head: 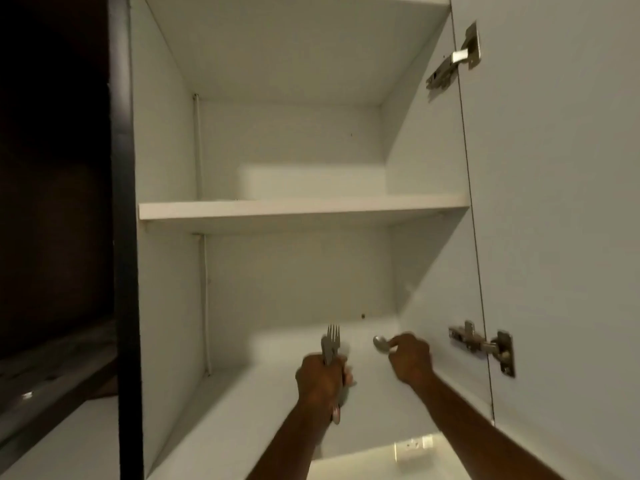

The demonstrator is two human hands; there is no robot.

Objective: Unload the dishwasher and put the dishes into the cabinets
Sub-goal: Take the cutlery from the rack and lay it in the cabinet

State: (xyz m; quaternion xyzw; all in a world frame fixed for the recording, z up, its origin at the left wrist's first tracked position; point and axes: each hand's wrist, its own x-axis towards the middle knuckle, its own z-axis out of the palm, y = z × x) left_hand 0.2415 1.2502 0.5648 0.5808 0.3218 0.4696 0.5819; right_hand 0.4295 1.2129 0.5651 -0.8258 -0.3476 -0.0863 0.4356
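A white cabinet (166,140) stands open, its door (554,202) swung right on two hinges (481,344). Over the bottom shelf (263,403), the left hand (320,379) grips a bundle of forks (331,342), tines up. Just beside it, the right hand (410,358) pinches a spoon (381,342).

My left hand (320,377) is gripping a bundle of forks (330,344), tines pointing up, while my right hand (410,358) is pinching a spoon (381,342) inside the open white cabinet (166,271).

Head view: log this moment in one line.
left hand: grips cutlery bundle | right hand: holds spoon | cabinet: open
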